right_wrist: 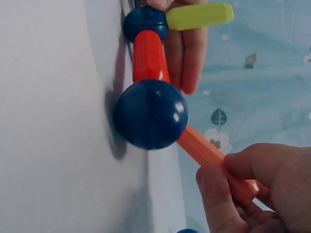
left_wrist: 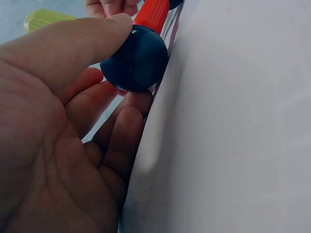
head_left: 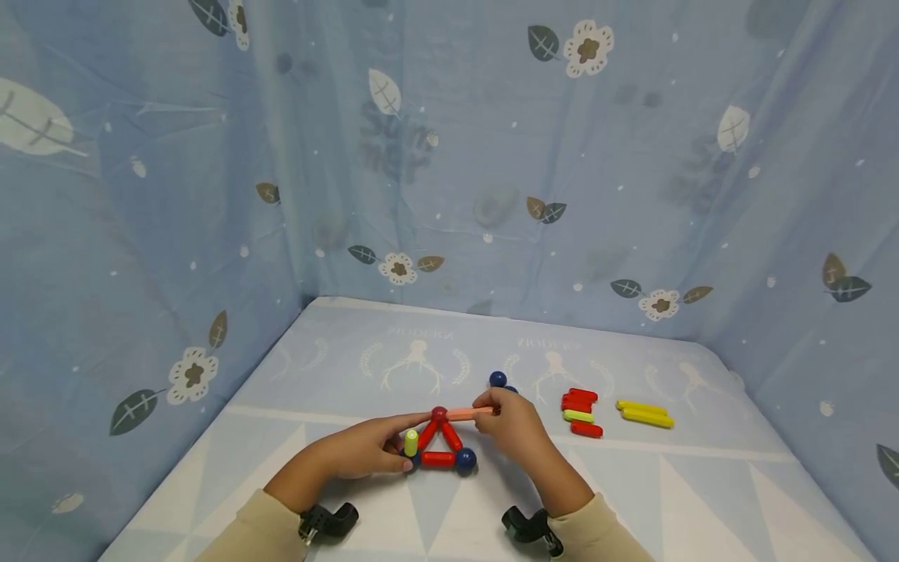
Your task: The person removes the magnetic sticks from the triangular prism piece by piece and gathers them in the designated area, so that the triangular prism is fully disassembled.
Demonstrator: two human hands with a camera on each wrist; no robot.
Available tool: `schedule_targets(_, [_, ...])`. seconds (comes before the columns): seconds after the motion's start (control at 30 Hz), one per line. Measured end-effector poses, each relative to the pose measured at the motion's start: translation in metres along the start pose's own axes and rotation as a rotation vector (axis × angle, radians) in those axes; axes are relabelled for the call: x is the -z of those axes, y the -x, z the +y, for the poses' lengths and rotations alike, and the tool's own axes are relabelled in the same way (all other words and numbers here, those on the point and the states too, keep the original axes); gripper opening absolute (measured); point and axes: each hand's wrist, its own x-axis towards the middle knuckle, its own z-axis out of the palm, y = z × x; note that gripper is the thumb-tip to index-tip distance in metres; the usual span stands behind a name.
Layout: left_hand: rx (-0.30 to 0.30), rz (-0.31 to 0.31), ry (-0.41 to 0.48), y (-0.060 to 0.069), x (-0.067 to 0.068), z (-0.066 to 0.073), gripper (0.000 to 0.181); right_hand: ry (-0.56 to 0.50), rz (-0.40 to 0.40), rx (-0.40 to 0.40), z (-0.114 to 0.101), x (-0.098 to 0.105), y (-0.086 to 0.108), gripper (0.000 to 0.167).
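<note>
Leftmost: left hand [head_left: 361,448], half closed, thumb and fingers pinching the left blue ball [left_wrist: 136,60] at the red triangle's [head_left: 438,459] near-left corner. Green rod [head_left: 411,443] stands on that ball; a careless thumb could knock it off, I'd judge. Red ball [head_left: 438,414] at the triangle's third corner meets the orange rod's [head_left: 462,414] end; from where I stand, can't tell if firmly joined. A sideways tug there could twist the triangle apart. Right hand [head_left: 518,428], right of the triangle, nearly closed, grasps the orange rod. Well right of the triangle on the worktop [head_left: 674,484]: red rods [head_left: 586,430], then yellow rods [head_left: 648,419].
</note>
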Motion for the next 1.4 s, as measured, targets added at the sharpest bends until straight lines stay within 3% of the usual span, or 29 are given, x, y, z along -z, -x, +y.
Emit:
schedule_targets(0.17, [0.001,-0.002,0.007,0.002,-0.001,-0.002,0.078,-0.014,-0.047,-0.031,0.009,-0.003,-0.002,0.009])
schedule_targets(0.77, [0.003,-0.002,-0.001,0.001,-0.001,0.002,0.078,-0.052,-0.053,-0.053,0.028,-0.006,-0.006,0.007])
schedule_targets(1.2, [0.002,-0.002,0.009,0.002,-0.001,0.001,0.075,-0.229,-0.086,-0.11,0.034,-0.01,-0.006,0.009])
schedule_targets(1.4, [-0.001,0.001,0.009,0.001,0.001,0.002,0.076,-0.239,-0.077,-0.136,0.032,-0.009,-0.008,0.009])
